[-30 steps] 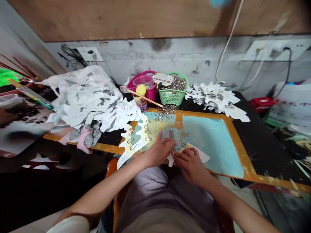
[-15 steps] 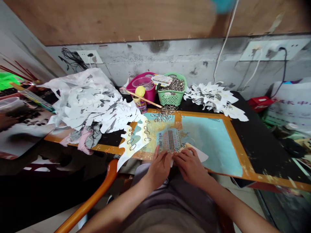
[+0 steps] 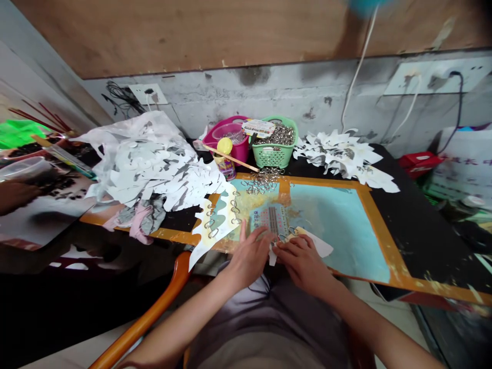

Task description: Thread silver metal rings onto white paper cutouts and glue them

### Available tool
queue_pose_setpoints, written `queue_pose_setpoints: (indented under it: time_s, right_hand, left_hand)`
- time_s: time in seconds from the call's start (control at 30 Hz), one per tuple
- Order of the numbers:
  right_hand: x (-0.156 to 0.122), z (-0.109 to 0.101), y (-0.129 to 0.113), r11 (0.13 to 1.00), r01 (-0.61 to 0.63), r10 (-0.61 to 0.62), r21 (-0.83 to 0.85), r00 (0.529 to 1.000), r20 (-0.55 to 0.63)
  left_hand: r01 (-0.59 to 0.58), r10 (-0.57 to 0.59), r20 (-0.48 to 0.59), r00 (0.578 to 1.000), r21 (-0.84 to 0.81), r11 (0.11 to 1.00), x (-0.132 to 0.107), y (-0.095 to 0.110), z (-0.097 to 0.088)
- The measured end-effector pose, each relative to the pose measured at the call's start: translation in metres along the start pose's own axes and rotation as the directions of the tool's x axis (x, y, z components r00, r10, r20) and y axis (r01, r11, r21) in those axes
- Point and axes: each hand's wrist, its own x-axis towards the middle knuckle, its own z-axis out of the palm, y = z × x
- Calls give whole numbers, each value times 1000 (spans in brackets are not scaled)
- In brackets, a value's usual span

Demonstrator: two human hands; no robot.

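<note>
A white cut-out piece (image 3: 322, 247) carrying metal rings lies at the near edge of the table, partly hidden under my fingers. My right hand (image 3: 303, 261) is closed on it, fingertips bent over its ringed edge. My left hand (image 3: 249, 256) pinches at the left end of the same piece, one finger raised; what exactly sits between the fingertips is too small to tell. Left of my hands, another white jagged piece (image 3: 226, 219) with several rings along both sides overhangs the edge. Loose metal rings (image 3: 261, 182) lie in a heap farther back.
At the back stand a green basket (image 3: 271, 155) full of metal parts, a pink basket (image 3: 240, 152) and a small can with a stick (image 3: 230, 156) across it. White cut-outs (image 3: 149, 164) are piled left, more cut-outs (image 3: 342, 154) right. Another person's hand (image 3: 17, 197) shows far left.
The view has shifted slightly, so everything sits a little farther right. My left hand's fingers have lifted and spread somewhat; my right hand stays on the white piece.
</note>
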Motion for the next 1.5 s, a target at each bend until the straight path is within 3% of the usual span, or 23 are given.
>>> queue_pose_setpoints:
  time_s: [0.13, 0.33, 0.53, 0.77, 1.17, 1.5]
  right_hand:
    - [0, 0, -1, 1000, -19, 19, 15, 1000, -4]
    - [14, -6, -7, 998, -59, 59, -8, 998, 37]
    - [30, -13, -9, 990, 2, 19, -139, 989, 149]
    - [26, -7, -9, 988, -25, 43, -150, 992, 117]
    - [27, -11, -7, 993, -19, 35, -118, 991, 131]
    - [27, -4, -11, 986, -67, 81, -156, 993, 89]
  left_hand:
    - [-73, 72, -34, 997, -11, 997, 0, -8, 11]
    - [13, -11, -144, 990, 8, 1000, -18, -2, 24]
    - [69, -65, -146, 987, 20, 997, -17, 4, 21]
    - [94, -97, -156, 983, -22, 995, -17, 6, 17]
    - [28, -45, -227, 973, -80, 996, -22, 1, 24]
    - [71, -94, -185, 978, -126, 989, -21, 4, 23]
